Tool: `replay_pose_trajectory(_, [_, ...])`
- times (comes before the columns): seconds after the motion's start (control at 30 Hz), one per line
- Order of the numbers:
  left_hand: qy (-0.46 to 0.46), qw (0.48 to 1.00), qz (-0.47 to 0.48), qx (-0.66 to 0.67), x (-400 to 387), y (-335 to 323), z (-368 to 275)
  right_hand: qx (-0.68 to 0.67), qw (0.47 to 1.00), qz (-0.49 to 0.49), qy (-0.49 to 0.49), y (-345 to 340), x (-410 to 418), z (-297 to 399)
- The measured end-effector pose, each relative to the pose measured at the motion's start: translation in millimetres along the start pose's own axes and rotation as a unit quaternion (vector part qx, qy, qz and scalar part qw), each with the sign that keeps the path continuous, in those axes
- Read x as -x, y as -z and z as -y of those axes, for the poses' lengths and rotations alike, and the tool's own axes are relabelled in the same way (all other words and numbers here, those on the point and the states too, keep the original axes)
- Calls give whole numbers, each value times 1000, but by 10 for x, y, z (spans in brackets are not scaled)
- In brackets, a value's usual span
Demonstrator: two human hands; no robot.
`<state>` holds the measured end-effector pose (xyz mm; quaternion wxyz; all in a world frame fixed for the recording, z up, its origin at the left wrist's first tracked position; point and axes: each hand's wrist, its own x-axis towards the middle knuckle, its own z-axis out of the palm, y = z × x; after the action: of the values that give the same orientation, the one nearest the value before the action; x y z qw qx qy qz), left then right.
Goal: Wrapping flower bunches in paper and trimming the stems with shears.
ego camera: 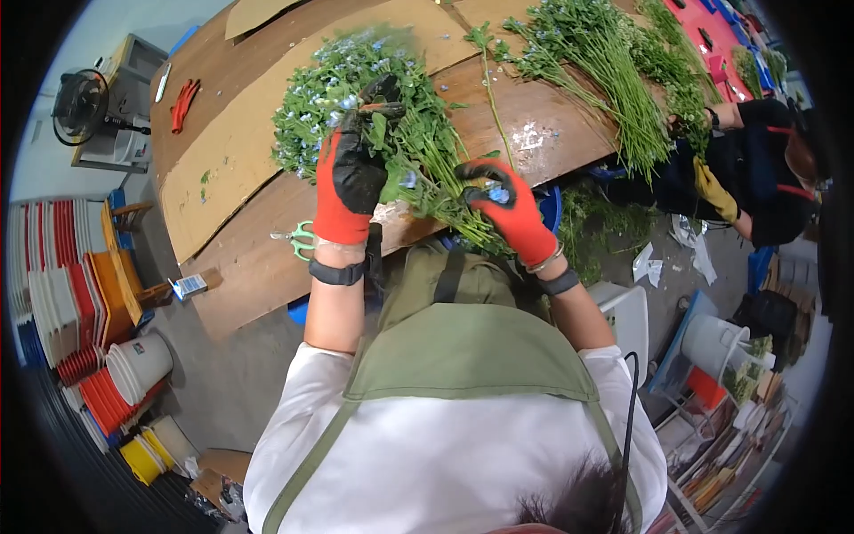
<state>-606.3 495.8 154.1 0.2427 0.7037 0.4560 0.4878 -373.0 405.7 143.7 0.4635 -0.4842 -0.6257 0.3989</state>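
My left hand (350,180), in a red glove with black palm and fingers, is raised at the near side of a heap of leafy blue-flowered stems (360,80). Its fingertips pinch a small sprig with pale blue blooms (347,102). My right hand (510,210), gloved alike, is at the lower stem ends (460,217) by the table edge. Its fingers curl around a small blue flower (498,193), with a gap between thumb and forefinger. Leaves hide part of both grips. A single cut stem (492,100) lies on the table beyond my right hand.
Cardboard sheets (247,157) cover parts of the wooden table (267,267). Green-handled scissors (301,239) lie left of my wrist, a red glove (183,107) farther off. A large stem bundle (620,93) overhangs the right edge. A co-worker (727,173) handles greenery there.
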Motion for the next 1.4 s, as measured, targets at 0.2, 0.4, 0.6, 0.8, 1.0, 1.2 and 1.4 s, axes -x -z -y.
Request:
replay_pose_trajectory(0.2, [-119,988,95,-20,69,-31,164,-135,968,53,-205,-127,-301,327])
replay_pose_trajectory(0.4, [62,982,83,158,155,-4,112,-279,944,9,-178,-193,-348,289])
replay_pose_trajectory(0.6, [306,868,61,387,400,-153,-170,-244,955,-90,-142,-233,-377,230])
replay_pose_trajectory(0.8, [271,898,2,347,329,-343,-199,-292,939,-103,-151,-314,-348,180])
replay_pose_trajectory(1.0, [159,960,-64,222,443,-504,-76,-320,920,-122,-191,-290,-283,106])
replay_pose_trajectory(1.2, [218,887,-179,365,166,-177,-159,-169,949,-136,-229,203,6,-267])
replay_pose_trajectory(1.4, [226,908,-66,347,207,-240,-265,-103,989,-75,-73,60,-274,324])
